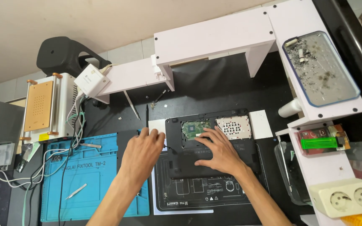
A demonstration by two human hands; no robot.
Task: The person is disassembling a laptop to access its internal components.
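Observation:
A black laptop base [235,157] lies upside down on a dark printed mat [202,194], its back panel partly off so a green circuit board [194,127] and a perforated metal plate [233,127] show. My left hand [141,152] rests flat at the laptop's left edge, fingers spread over a white sheet [158,125]. My right hand [221,150] lies flat on the black cover, fingers pointing toward the circuit board. Neither hand grips anything.
A blue silicone mat [84,175] with tweezers [76,191] lies to the left, beside a white machine with an orange plate [38,106] and tangled cables. White shelves [214,35] hold an ash-filled tray [321,69], a green lighter [319,143] and a double socket [344,196].

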